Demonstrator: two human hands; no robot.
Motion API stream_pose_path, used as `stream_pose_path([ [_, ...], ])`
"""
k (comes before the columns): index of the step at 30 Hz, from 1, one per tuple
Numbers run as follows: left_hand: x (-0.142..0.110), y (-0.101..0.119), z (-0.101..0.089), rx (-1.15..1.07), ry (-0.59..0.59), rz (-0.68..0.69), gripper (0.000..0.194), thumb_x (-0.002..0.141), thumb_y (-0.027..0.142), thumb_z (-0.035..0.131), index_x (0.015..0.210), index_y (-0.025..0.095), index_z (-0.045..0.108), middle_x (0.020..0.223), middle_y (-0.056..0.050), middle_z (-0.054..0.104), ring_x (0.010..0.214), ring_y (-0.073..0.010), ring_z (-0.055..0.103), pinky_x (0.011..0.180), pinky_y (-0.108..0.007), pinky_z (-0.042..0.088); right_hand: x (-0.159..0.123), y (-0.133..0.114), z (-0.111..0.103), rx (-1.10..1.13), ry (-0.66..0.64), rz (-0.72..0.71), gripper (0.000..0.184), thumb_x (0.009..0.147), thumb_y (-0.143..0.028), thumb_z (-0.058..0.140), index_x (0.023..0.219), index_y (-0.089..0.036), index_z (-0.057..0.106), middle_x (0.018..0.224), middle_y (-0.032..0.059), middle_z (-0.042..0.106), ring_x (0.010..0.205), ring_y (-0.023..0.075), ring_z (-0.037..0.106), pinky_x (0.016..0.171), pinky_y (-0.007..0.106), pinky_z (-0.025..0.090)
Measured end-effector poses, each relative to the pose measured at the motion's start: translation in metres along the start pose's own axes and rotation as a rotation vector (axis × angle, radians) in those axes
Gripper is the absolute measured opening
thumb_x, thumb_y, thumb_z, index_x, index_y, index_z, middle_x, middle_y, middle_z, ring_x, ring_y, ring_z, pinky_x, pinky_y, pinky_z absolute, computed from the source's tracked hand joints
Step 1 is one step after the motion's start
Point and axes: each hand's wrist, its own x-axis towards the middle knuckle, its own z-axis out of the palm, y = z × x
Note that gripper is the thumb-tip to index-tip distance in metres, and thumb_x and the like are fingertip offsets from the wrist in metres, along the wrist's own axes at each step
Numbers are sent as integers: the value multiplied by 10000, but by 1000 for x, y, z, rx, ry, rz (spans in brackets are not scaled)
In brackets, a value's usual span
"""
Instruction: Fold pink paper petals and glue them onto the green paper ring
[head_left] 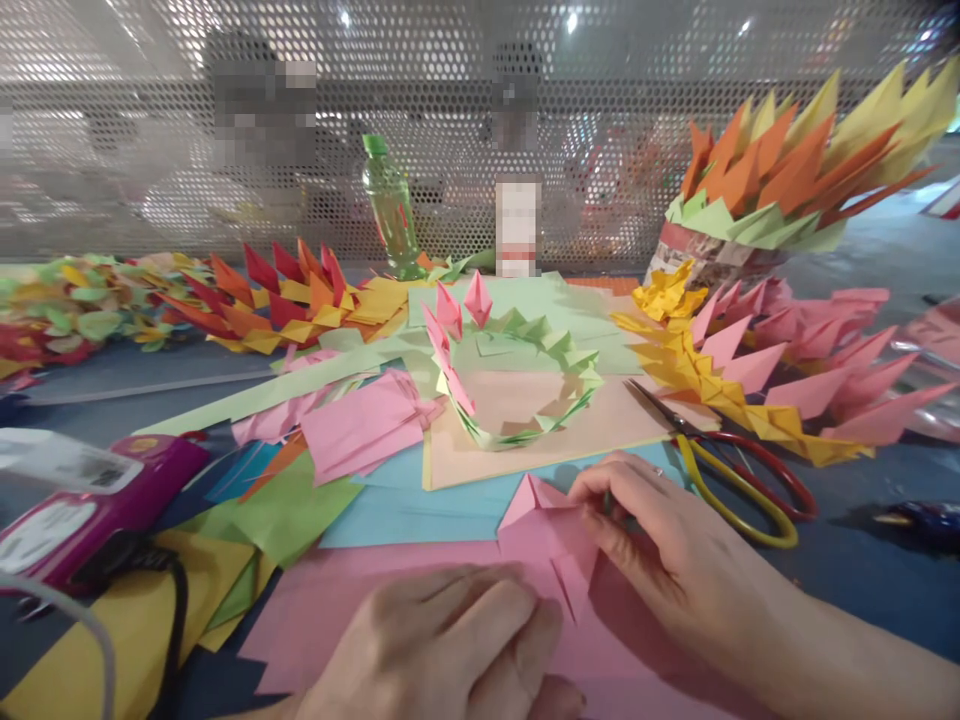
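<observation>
A small folded pink paper piece (546,535) lies on a pink sheet (345,610) in front of me. My left hand (450,650) presses down on the folded piece's near side with curled fingers. My right hand (660,545) pinches its right edge, fingers closed on the paper. Just beyond stands a ring of green folded paper units (540,385) with several pink points on its left side, resting on a peach sheet (600,425).
Scissors with yellow and red handles (731,470) lie right of my hand. Pink and yellow paper spikes (787,375) spread at right, orange-yellow ones (285,295) at left. A magenta glue gun (90,505) sits near left. A green bottle (390,205) stands before a perforated screen.
</observation>
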Motion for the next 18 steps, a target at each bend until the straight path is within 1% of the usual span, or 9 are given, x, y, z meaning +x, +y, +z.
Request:
stream_pose_path([
  [2,6,-3,-7,-97,21,-73,189,1035,199,476,1047,175,663,876,-5,714,747,-136,700,671,-230,563,0,0,0,-9,25,14,105,1048,-210,427,1101,-254,507,1051,34,579,987,201,560,847,365,447],
  [4,9,-9,-10,-200,20,-163,174,1016,148,491,1096,182,641,991,-18,694,826,-125,682,725,-220,543,0,0,0,-24,27,9,116,1054,-236,425,1128,-252,512,1088,51,579,1016,212,562,872,381,453],
  [7,11,-18,-8,-293,-30,-328,189,992,124,527,1135,213,613,1090,-27,641,969,-144,630,844,-252,516,0,-2,0,-24,14,-4,124,1061,-259,418,1130,-246,521,1089,64,583,999,220,575,863,392,465],
  [9,13,-25,-3,-314,-33,-379,178,999,136,522,1136,217,602,1125,-38,629,1038,-165,605,920,-296,504,0,-3,-1,-23,17,-13,108,1054,-254,442,1127,-248,521,1093,62,588,989,220,580,853,394,469],
  [12,16,-31,2,-305,-48,-344,220,1024,150,481,1204,218,588,1221,-54,632,1138,-178,592,1018,-345,485,1,-5,-2,-45,-4,-31,88,1033,-228,479,1111,-242,518,1076,60,592,980,231,576,843,415,469],
  [15,17,-34,3,-273,-97,-253,356,1028,116,441,1360,222,517,1352,-60,604,1276,-183,538,1103,-380,448,1,-5,-2,-65,-41,-56,78,1034,-221,463,1078,-226,527,1050,69,590,966,241,571,834,429,472],
  [18,16,-34,1,-261,-159,-166,430,998,57,435,1404,190,476,1412,-73,575,1338,-180,494,1138,-386,421,-1,-7,-3,-36,2,-123,129,1039,-229,458,1147,-227,527,1094,78,587,1022,229,572,877,410,480],
])
